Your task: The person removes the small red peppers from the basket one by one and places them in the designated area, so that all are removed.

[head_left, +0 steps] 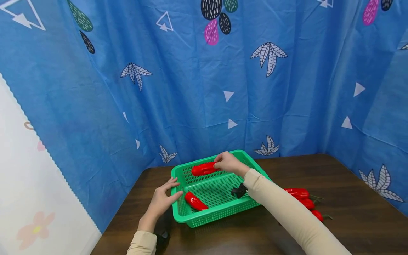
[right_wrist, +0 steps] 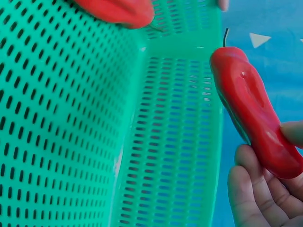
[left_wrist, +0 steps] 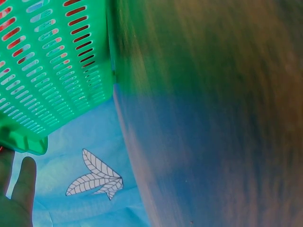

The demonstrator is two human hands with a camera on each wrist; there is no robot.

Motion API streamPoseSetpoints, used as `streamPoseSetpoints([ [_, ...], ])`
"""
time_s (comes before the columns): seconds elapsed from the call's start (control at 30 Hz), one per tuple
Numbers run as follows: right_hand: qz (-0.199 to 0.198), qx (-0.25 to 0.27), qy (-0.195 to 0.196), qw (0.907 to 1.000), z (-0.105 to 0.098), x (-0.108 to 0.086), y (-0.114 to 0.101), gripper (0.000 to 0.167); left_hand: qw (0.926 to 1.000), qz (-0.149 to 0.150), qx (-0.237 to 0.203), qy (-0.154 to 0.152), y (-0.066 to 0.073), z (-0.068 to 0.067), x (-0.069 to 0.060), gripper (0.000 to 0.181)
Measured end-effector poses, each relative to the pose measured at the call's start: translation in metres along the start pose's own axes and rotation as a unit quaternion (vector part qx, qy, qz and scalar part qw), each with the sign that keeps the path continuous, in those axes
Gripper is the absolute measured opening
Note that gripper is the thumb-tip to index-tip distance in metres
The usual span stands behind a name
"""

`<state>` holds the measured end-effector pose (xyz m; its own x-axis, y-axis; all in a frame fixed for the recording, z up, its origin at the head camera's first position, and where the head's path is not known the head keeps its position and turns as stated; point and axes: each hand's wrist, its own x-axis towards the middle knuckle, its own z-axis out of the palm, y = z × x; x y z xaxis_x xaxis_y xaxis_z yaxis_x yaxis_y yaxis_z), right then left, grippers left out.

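My right hand (head_left: 230,163) pinches one end of a long, glossy red chili pepper (head_left: 203,169) between thumb and fingers. It holds the pepper over the far side of a green perforated plastic basket (head_left: 220,209). In the right wrist view the held pepper (right_wrist: 246,104) has its thin stem pointing away from the fingers. Another red chili pepper (head_left: 195,201) lies inside the basket near its left end. My left hand (head_left: 159,200) is at the basket's left rim, thumb and fingers spread apart; in the left wrist view its fingertips are close to that rim, contact unclear.
Several red chili peppers (head_left: 298,193) with stems lie on the dark wooden table (head_left: 357,219) to the right of the basket, partly hidden by my right sleeve. A blue patterned curtain (head_left: 197,106) hangs behind the table. White cloth (head_left: 35,184) hangs at the left.
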<state>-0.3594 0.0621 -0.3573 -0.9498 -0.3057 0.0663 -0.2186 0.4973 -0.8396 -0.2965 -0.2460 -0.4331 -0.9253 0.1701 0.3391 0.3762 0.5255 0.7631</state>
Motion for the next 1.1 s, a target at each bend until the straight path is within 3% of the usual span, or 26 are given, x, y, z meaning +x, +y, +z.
streamPoseSetpoints([
  [0.27, -0.004, 0.055, -0.007, 0.9984, -0.010, -0.010, -0.005, 0.021, 1.0000, 0.000, -0.002, -0.001, 0.000, 0.001, -0.001, 0.050],
  [0.67, -0.060, 0.092, 0.018, 0.9938, -0.023, -0.037, -0.014, 0.023, 1.0000, -0.001, -0.003, -0.004, -0.003, 0.001, -0.001, 0.049],
  [1.1, -0.068, 0.144, 0.024, 0.9870, -0.039, -0.072, -0.016, 0.028, 1.0000, 0.000, 0.004, 0.000, -0.002, 0.000, 0.000, 0.049],
])
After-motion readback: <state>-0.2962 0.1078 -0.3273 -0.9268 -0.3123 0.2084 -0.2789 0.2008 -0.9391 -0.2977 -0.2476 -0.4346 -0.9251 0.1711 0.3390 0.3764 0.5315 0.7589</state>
